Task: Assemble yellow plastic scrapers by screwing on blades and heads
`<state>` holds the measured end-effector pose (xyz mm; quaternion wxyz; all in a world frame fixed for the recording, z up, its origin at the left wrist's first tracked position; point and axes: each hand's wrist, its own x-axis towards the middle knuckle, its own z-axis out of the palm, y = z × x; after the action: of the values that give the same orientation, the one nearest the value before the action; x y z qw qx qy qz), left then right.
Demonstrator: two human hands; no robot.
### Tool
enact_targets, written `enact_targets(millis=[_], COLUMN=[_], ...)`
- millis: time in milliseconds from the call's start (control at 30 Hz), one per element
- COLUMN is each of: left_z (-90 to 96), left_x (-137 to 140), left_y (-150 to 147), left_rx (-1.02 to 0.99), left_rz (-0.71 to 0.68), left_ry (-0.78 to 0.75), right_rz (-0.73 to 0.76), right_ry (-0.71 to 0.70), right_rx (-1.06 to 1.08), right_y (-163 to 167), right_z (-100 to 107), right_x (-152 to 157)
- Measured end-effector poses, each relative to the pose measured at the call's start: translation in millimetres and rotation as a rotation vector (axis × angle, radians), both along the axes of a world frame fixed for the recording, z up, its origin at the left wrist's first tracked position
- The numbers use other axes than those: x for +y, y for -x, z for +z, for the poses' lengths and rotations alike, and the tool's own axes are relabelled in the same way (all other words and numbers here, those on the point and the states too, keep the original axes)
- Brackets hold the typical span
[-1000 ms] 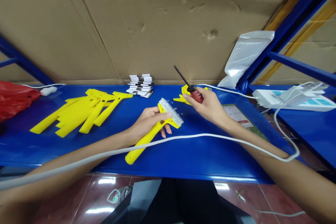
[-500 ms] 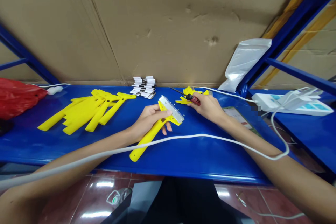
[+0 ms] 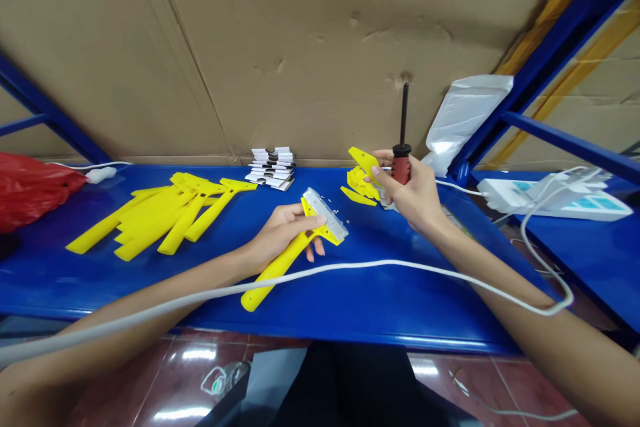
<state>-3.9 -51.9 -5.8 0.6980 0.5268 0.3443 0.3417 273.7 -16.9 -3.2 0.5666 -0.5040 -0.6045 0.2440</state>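
Observation:
My left hand point(image 3: 283, 232) is closed around the head of a yellow scraper point(image 3: 277, 268), its thumb pressed on the silvery metal plate point(image 3: 324, 215) across the head. The scraper's handle slants down toward the bench's front edge. My right hand point(image 3: 416, 193) grips a red-handled screwdriver point(image 3: 401, 163) in the palm, the shaft pointing up. Between its thumb and fingertips is a flat yellow cover piece point(image 3: 363, 159). Below that hand lies a small pile of similar yellow pieces point(image 3: 361, 185). Tiny screws point(image 3: 336, 211) lie on the bench just beyond the scraper head.
Several yellow scraper handles point(image 3: 155, 217) lie piled at left. A stack of folded white cards point(image 3: 273, 168) stands at the back. A white cable point(image 3: 380, 262) crosses over both forearms. At right are a power strip point(image 3: 555, 200) and a plastic sleeve point(image 3: 467, 117); a red bag point(image 3: 37, 190) sits far left.
My right hand has picked up a yellow cover piece from the pile, and the screwdriver has swung from pointing left to upright. My left hand keeps holding the scraper in nearly the same place.

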Motion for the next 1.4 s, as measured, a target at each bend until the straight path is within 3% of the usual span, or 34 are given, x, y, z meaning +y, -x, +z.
enact_targets(millis=[100, 200, 467, 833, 1233, 1400], left_z=[1.0, 1.5, 0.0, -1.3, -11.8, -16.2], left_x=[0.1, 0.4, 1.0, 1.3, -1.0, 1.3], left_y=[-0.1, -0.6, -1.6, -1.2, -8.1, -10.6], left_rx=[0.004, 0.001, -0.006, 0.016, -0.028, -0.088], left_rz=[-0.006, -0.014, -0.019, -0.027, 0.061, 0.120], left_ry=[0.003, -0.001, 0.006, 0.024, 0.184, 0.214], right_rz=[0.062, 0.030, 0.000, 0.030, 0.242, 0.270], right_ry=[0.017, -0.031, -0.105, -0.012, 0.163, 0.225], right_rx=[0.151, 0.225, 0.244, 0.399, 0.397, 0.316], right_y=[3.7, 0.1, -20.1, -14.4, 37.1, 57.7], right_z=[9.3, 15.4, 23.6, 43.0, 43.1, 30.3], right_x=[-5.4, -5.3, 2.9, -12.5, -38.8, -41.8])
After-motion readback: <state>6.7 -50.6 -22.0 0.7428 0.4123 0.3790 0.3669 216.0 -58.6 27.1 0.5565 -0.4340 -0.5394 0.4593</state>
